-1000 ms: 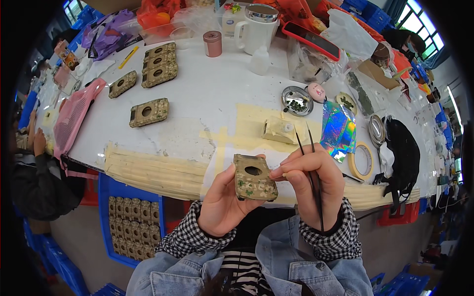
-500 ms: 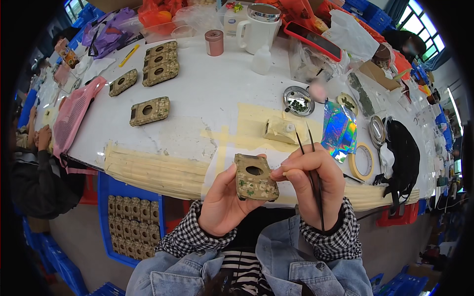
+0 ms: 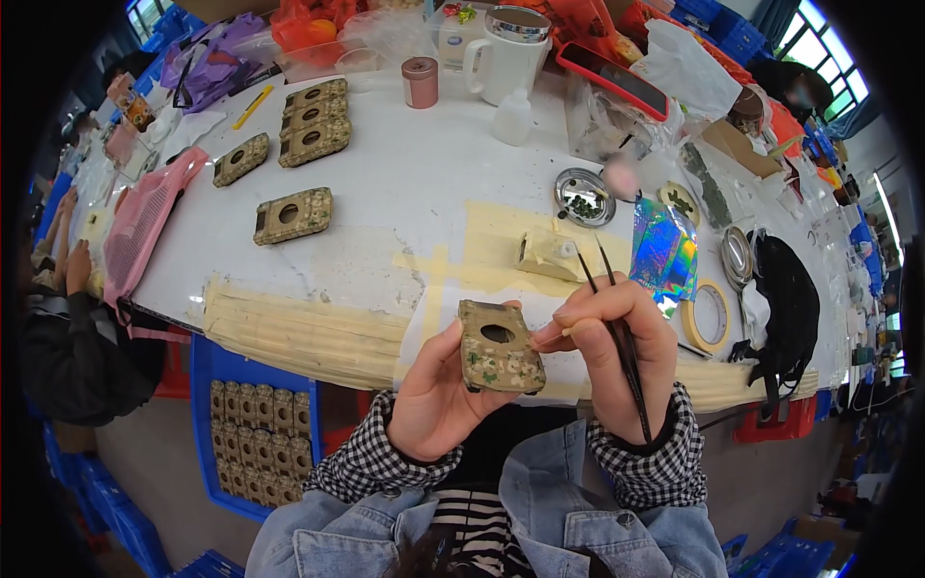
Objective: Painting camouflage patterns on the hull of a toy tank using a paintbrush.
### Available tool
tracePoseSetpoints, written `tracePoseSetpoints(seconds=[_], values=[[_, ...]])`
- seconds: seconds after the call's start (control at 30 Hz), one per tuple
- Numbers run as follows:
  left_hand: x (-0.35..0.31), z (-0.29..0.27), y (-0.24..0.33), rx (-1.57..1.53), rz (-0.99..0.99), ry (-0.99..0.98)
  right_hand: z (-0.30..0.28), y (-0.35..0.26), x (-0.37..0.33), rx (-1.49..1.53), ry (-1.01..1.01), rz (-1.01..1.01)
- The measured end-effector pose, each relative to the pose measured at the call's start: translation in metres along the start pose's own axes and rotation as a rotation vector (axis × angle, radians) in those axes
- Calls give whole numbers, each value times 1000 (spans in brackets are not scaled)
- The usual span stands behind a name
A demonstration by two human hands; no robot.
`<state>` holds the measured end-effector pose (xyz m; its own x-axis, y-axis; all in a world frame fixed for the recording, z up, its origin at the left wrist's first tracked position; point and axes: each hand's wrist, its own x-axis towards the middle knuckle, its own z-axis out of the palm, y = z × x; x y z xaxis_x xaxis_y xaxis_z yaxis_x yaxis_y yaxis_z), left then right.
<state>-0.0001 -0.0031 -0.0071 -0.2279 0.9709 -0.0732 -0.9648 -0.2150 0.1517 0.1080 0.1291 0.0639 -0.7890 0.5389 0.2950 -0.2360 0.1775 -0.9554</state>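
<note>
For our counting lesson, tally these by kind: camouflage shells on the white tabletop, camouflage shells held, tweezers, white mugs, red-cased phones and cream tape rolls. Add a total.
Camouflage shells on the white tabletop: 5
Held camouflage shell, in the left hand: 1
Tweezers, in the right hand: 1
White mug: 1
Red-cased phone: 1
Cream tape roll: 1
Total: 10

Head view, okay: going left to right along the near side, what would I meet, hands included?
Pink mesh object, blue plastic tray, left hand, the camouflage-patterned block with a round hole that it holds, right hand, cream ring-shaped tape roll, black fabric bundle.
</note>
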Motion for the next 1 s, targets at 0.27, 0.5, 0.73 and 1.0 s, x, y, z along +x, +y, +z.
tracePoseSetpoints(seconds=[0.27, 0.5, 0.73, 1.0], values=[[-1, 1, 3, -19, 1, -32, -35, 19, 31, -780, 298, -381], [-1, -3, 8, -74, 46, -93, -39, 44, 44, -1013, 238, -421], [-1, -4, 10, -178, 107, -51, -47, 31, 13, -801, 169, -301], [2, -4, 6, -150, 135, -25, -43, 40, -42, -270, 34, 178]])
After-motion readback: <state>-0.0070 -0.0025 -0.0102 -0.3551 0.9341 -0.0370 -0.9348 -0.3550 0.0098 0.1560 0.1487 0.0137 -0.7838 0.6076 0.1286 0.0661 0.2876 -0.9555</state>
